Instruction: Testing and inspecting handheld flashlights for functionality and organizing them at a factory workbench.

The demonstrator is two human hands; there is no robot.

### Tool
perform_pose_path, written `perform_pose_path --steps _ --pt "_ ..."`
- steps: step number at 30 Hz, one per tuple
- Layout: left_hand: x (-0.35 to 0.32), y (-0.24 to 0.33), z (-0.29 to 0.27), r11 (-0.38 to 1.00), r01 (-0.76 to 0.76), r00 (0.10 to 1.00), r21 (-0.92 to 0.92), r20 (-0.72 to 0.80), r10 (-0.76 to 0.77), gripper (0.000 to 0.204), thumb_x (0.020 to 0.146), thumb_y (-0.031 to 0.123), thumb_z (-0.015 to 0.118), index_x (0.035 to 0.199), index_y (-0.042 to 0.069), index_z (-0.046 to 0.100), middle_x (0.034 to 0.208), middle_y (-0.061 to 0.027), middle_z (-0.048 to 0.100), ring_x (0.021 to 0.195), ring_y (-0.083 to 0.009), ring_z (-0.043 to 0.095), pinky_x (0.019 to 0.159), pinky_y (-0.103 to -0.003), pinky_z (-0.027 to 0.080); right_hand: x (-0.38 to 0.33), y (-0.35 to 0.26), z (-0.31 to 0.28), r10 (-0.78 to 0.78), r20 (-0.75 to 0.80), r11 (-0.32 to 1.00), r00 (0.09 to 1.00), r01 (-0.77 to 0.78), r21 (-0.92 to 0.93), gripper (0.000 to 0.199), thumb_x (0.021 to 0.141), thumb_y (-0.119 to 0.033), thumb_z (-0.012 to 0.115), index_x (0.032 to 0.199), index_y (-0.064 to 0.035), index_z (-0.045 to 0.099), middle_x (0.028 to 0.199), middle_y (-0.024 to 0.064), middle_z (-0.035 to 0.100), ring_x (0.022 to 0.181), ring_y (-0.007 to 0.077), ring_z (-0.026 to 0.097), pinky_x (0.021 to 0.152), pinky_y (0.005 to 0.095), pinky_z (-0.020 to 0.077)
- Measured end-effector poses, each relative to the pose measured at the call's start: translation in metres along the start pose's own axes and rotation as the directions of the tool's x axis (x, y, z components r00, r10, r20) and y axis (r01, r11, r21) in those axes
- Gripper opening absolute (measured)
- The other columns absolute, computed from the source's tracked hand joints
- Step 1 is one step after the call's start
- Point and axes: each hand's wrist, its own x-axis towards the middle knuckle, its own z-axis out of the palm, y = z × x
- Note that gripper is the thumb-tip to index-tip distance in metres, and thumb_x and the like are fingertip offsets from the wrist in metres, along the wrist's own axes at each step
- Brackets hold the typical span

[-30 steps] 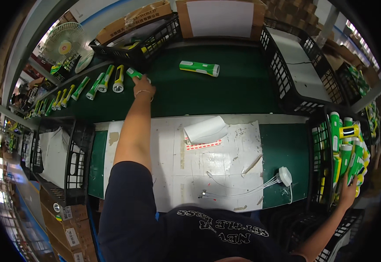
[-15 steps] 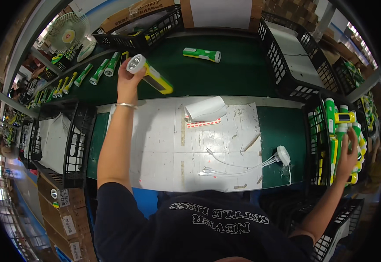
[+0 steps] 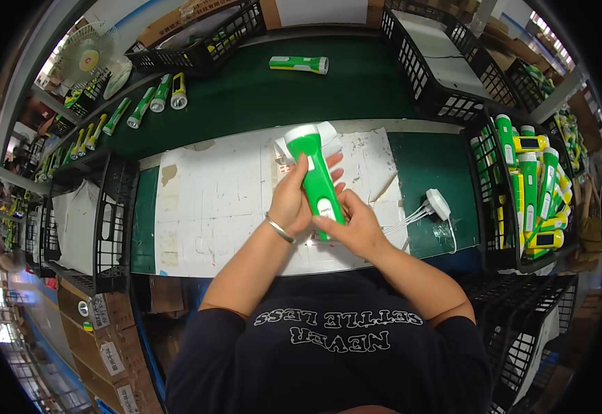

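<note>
A green flashlight (image 3: 320, 181) with a white head is held between both hands over the white work surface (image 3: 204, 207). Its head points away from me, and its tail end is nearer. My left hand (image 3: 292, 196), with a bracelet at the wrist, wraps the left side, thumb lying along the body. My right hand (image 3: 357, 226) closes on the tail end, its thumb beside a white oval patch. Behind the flashlight head, a curled white sheet (image 3: 330, 140) is partly hidden. White cables run from a round white plug (image 3: 437, 204) toward the right hand.
To the right, a black crate (image 3: 487, 238) holds several flashlights. Another green flashlight (image 3: 299, 65) lies on the dark green surface (image 3: 245, 90) beyond, with a row of flashlights (image 3: 159, 94) at its left. More black crates (image 3: 118, 238) stand at the left and far right.
My left hand has brought the flashlight from the far left to the middle and turned it green side up. My right hand has left the right crate and now grips the flashlight too.
</note>
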Motion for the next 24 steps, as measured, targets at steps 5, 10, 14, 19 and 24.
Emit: perform_pose_path --steps 5,10,14,19,24 --pt "-0.003 -0.014 -0.01 0.991 0.085 0.99 0.101 -0.12 -0.073 0.047 0.097 0.041 0.048 0.126 0.005 0.047 0.099 -0.0099 0.056 0.077 -0.0145 0.056 0.062 -0.03 0.052 -0.022 0.002 -0.003 0.034 0.049 0.969 0.998 -0.021 -0.247 0.046 0.081 -0.036 0.074 0.101 0.0007 0.056 0.085 0.0122 0.066 0.078 0.0191 0.065 0.072 0.0306 0.05" --pt "-0.005 -0.017 -0.017 0.986 0.165 0.983 0.013 -0.089 -0.163 0.045 0.097 0.043 0.048 0.12 0.004 0.049 0.092 -0.0087 0.054 0.073 -0.0148 0.054 0.06 -0.029 0.051 -0.036 -0.007 -0.009 0.042 0.123 0.985 0.991 -0.02 -0.171 0.042 0.085 -0.033 0.069 0.106 0.0008 0.057 0.08 0.0088 0.063 0.073 0.0163 0.061 0.067 0.0289 0.0477" --pt "-0.007 -0.019 -0.017 0.981 0.192 0.98 -0.01 -0.053 -0.192 0.045 0.097 0.043 0.049 0.119 0.004 0.049 0.092 -0.0086 0.055 0.073 -0.0148 0.054 0.06 -0.029 0.051 -0.04 -0.005 -0.015 0.022 0.099 0.988 0.995 -0.006 -0.157 0.029 0.092 -0.029 0.059 0.102 -0.0017 0.056 0.079 0.0088 0.062 0.069 0.0166 0.059 0.065 0.0301 0.0458" --pt "-0.006 -0.016 -0.016 0.98 0.197 0.979 0.0 -0.05 -0.196 0.042 0.096 0.038 0.052 0.119 0.004 0.049 0.09 -0.0094 0.056 0.072 -0.0158 0.056 0.06 -0.031 0.052 -0.037 -0.01 -0.026 -0.191 0.0 0.919 0.982 0.179 -0.351 0.02 0.094 -0.021 0.051 0.09 -0.0019 0.054 0.075 0.0137 0.058 0.071 0.0287 0.059 0.064 0.0354 0.0454" --pt "-0.015 -0.017 -0.011 0.97 0.091 0.994 0.224 -0.084 -0.074 0.035 0.097 0.033 0.052 0.116 0.004 0.048 0.095 -0.0114 0.059 0.074 -0.0165 0.059 0.063 -0.031 0.054 -0.033 -0.028 -0.033 -0.46 0.117 0.611 0.88 0.41 -0.677 0.012 0.09 -0.015 0.056 0.089 -0.0031 0.057 0.08 0.0114 0.057 0.063 0.0314 0.056 0.056 0.0358 0.044"
